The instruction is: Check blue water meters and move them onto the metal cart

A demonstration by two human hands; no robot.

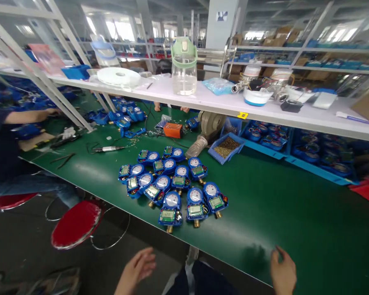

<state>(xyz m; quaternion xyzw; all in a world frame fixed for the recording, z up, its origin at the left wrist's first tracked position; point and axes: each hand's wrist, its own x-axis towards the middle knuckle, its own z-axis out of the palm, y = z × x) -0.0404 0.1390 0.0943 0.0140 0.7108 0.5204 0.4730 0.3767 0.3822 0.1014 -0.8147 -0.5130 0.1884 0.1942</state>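
My left hand (137, 266) hangs in front of the table's near edge, its fingers loosely stretched and holding nothing. Over the right part of the green tabletop (295, 221), near the edge, my right hand (283, 268) is bent with thumb and forefinger apart; no object shows in it, and a shadow lies beside it. Several blue water meters with small circuit boards and displays lie grouped mid-table, apart from both hands. Nearest to my left hand is a water meter (172, 199) with a brass fitting pointing at me; another water meter (211, 189) lies at the group's right side.
A blue bin (213, 155) of small brass parts stands behind the meters, near a heat gun (204, 131) and an orange box (173, 130). An electric screwdriver (109, 149) lies left. Overhead runs a shelf (160, 92) with a bottle (184, 67). A co-worker's arm (27, 116) reaches in left.
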